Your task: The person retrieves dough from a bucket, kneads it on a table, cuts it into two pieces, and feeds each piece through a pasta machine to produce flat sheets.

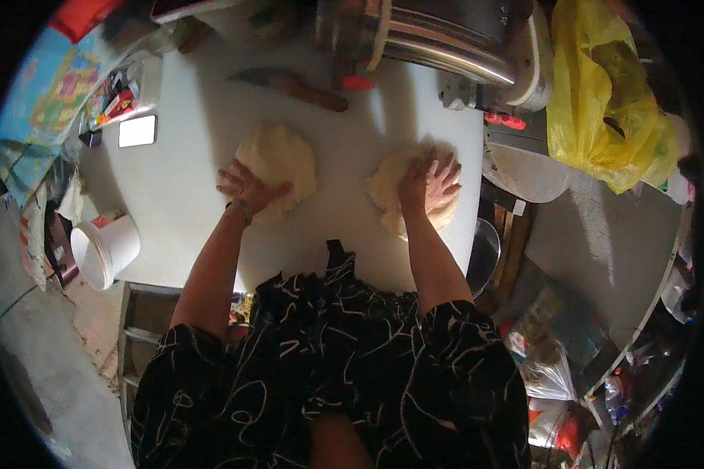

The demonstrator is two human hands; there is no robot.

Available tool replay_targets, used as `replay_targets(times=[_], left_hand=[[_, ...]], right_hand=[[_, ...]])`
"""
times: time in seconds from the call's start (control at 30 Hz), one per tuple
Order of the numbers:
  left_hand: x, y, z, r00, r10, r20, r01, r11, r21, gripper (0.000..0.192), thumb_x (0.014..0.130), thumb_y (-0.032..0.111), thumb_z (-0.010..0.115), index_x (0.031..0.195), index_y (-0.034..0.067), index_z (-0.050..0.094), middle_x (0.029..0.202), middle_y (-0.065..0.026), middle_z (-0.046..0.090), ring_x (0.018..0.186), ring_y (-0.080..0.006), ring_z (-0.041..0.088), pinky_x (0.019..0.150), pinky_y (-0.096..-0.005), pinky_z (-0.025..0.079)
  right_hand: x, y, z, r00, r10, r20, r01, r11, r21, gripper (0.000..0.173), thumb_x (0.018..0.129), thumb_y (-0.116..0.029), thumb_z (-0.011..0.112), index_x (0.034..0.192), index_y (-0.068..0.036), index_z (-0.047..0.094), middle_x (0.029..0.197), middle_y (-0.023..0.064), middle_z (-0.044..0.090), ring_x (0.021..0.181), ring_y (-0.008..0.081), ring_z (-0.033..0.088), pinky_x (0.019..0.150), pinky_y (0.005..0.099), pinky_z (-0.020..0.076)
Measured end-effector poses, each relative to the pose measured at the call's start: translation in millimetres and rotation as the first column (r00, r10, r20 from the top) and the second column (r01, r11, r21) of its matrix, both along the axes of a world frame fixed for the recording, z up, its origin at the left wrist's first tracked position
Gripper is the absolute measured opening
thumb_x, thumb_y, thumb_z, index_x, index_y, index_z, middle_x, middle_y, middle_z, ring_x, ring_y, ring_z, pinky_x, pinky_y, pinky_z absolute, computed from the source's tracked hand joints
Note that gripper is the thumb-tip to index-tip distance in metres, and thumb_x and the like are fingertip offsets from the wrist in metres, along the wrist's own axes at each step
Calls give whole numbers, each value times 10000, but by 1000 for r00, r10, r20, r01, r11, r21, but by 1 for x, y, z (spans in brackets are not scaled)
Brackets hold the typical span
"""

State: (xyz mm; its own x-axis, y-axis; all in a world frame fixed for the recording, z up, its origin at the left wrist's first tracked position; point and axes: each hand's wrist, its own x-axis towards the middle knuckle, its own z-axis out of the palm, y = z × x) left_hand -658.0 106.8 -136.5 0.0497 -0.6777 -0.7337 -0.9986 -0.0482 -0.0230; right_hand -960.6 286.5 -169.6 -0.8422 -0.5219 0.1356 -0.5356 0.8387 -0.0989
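Note:
Two flattened lumps of pale dough rest apart on a white tabletop (164, 193). My left hand (247, 189) lies on the lower left side of the left dough lump (281, 161), fingers spread and the thumb pointing right across it. On the right dough lump (390, 193) my right hand (429, 179) is laid over the right part, its fingers spread toward the far side. Both hands press flat and grasp nothing. Some of each lump's edge is hidden under the hand. A knife with a brown handle (322, 99) lies beyond the lumps, its dark blade pointing left.
A metal roller machine (446, 53) stands at the table's far right, near a yellow plastic bag (610, 135). A white bucket (120, 240) sits at the near left corner. A phone with a bright screen (137, 131) lies beside a tray of small items (146, 88).

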Motion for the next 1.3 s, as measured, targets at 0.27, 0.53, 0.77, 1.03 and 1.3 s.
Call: replay_targets(times=[0.27, 0.53, 0.77, 1.03, 1.3], left_hand=[[1, 2, 12, 996, 76, -46, -75, 997, 21, 1587, 488, 832, 738, 1519, 59, -188, 1541, -332, -201, 1398, -569, -191, 1109, -688, 13], [-2, -5, 30, 985, 159, -69, -153, 985, 80, 1584, 468, 763, 805, 1522, 163, -215, 1565, -237, -246, 1421, -516, -204, 1061, -742, 111], [-2, -4, 39, 972, 207, -109, -197, 976, 97, 1573, 492, 747, 805, 1521, 94, -188, 1559, -271, -223, 1414, -531, -203, 1082, -723, 56], [-1, -4, 35, 974, 211, -82, -202, 973, 108, 1574, 484, 761, 800, 1525, 160, -217, 1551, -260, -273, 1401, -540, -232, 1062, -745, 119], [8, 1, 13, 989, 134, -62, -133, 991, 21, 1489, 526, 800, 737, 1552, 136, -113, 1588, -245, -156, 1421, -531, -180, 1084, -727, 86]], right_hand=[[-33, 36, -19, 955, 147, 258, -72, 957, -280, 622, 912, -512, 553, 1449, -216, 446, 1578, 140, 240, 1446, 362, 222, 1119, 657, 147], [-65, 63, -11, 819, -168, 549, 178, 983, 34, 813, 839, -508, 664, 1397, 23, 402, 1450, 239, 390, 1357, 340, 389, 1086, 478, 340], [-84, 66, 16, 814, -160, 558, 299, 940, -166, 523, 782, -411, 777, 1069, 4, 640, 967, 134, 711, 835, 277, 662, 756, 398, 513], [-86, 61, 27, 688, 132, 714, 150, 936, -318, 337, 884, -308, 719, 985, 4, 641, 775, 27, 611, 706, 111, 523, 648, 306, 443], [-31, 47, 133, 735, 313, 601, -122, 933, -337, 322, 899, -312, 688, 986, -13, 608, 810, 94, 641, 739, 159, 589, 681, 320, 481]])
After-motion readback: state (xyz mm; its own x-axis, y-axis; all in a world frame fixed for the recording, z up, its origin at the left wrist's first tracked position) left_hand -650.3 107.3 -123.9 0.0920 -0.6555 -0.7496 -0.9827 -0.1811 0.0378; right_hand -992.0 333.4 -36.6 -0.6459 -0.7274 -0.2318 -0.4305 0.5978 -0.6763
